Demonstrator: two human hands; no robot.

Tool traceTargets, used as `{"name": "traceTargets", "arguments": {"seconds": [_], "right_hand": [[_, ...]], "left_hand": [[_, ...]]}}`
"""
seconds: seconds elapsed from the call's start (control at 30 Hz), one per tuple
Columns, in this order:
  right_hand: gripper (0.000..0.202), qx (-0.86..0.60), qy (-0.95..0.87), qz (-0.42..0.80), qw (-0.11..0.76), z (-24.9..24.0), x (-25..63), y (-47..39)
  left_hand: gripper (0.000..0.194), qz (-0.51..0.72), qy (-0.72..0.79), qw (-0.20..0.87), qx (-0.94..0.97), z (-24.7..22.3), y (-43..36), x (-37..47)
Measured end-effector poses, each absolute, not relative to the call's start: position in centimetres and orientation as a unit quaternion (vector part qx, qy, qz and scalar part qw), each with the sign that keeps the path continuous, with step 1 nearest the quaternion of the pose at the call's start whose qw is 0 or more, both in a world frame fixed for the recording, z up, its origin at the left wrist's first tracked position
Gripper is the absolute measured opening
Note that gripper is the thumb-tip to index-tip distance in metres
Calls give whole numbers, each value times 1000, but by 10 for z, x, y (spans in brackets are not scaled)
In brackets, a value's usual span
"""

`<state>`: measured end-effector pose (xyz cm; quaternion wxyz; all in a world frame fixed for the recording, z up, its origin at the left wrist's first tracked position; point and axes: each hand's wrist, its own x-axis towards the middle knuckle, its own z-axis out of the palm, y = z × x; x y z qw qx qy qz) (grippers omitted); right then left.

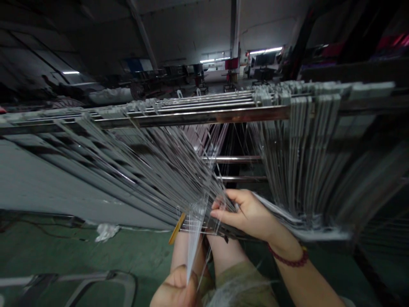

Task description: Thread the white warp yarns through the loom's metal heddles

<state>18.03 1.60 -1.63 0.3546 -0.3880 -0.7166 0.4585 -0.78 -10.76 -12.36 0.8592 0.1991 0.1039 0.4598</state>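
Note:
My left hand [179, 288], low in the middle, is closed on a bundle of white threads [195, 243] that fans upward. These threads run up to thin metal heddles [179, 170] hanging from a loom frame. My right hand [244, 211], a bracelet at its wrist, reaches in from the right at the lower part of the heddles. Its thumb and fingers are closed around several heddle wires; fine threads cross beside the fingertips. A flat yellow strip [177, 229] stands tilted among the wires, left of the white threads.
Long metal bars [191, 117] cross at the top of the heddles. More heddles [303, 162] hang densely at right. Two horizontal rods [238, 159] show behind the gap. A grey metal frame [105, 279] and a white scrap [107, 231] are on the green floor at left.

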Motion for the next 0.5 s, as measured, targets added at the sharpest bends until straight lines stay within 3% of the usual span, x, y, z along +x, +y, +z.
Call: {"name": "traceTargets", "arguments": {"seconds": [0.2, 0.5], "right_hand": [[9, -396, -716, 455, 351, -18, 180, 18], [9, -423, -708, 426, 373, -13, 201, 12]], "left_hand": [[52, 464, 110, 856, 202, -123, -108, -7], [38, 467, 87, 857, 198, -126, -107, -5]]}}
